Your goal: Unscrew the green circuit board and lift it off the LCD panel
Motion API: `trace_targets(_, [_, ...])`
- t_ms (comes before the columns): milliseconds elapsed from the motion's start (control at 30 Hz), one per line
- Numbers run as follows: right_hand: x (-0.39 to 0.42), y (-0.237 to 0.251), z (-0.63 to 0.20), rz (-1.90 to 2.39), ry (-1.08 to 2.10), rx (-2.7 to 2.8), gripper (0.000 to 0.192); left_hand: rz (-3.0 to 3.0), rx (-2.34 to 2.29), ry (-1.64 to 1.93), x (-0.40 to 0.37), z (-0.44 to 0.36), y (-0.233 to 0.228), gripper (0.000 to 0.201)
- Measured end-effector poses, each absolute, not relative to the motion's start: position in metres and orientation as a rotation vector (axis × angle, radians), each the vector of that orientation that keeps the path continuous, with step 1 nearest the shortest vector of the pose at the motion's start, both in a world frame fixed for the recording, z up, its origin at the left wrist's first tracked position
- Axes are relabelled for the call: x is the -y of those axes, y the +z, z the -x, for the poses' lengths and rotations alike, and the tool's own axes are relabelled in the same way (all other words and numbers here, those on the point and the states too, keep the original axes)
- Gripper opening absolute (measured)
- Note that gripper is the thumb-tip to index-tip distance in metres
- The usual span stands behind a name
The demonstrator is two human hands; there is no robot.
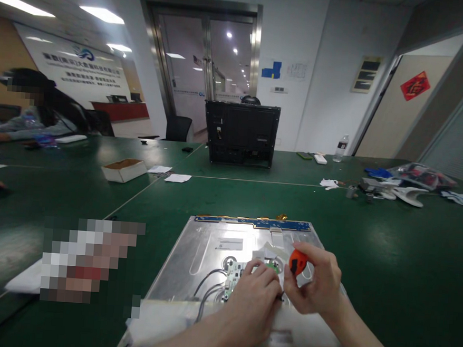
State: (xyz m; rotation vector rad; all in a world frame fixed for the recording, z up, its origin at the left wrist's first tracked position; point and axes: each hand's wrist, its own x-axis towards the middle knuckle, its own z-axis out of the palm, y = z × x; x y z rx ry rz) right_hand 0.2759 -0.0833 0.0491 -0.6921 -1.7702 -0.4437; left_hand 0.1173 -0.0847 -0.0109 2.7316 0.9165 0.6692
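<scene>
A flat metal-backed display panel (206, 246) lies before me, with a blue circuit strip (252, 223) along its far edge. On the panel is a small pale green circuit board (232, 279) with dark cables (203, 293) leading from its left side. My left hand (256, 297) is closed over the board's right part, fingers curled against it and hiding much of it. Beside it, my right hand (319, 280) grips an orange-handled screwdriver (297, 261) between thumb and fingers. Its shaft is mostly hidden behind my hands.
Across the green table (158, 200) stands a black monitor housing (241, 134). An open box (124, 170) and papers (178, 178) are left of it. Right are a water bottle (340, 148), metal parts (371, 186) and a plastic bag (421, 175). A person (42, 102) sits left.
</scene>
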Motion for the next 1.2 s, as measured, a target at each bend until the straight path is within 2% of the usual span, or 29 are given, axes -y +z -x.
trace_targets(600, [0.0808,0.047,-0.276,0.705,-0.4,1.815,0.042,-2.686,-0.892,0.689,0.0865,-0.117,-0.0057,0.017])
trace_targets(1200, [0.0798,0.0443,-0.2749,0.72,-0.387,1.835,0.033,-2.687,-0.892,0.698,0.0853,-0.1167,-0.007,0.015])
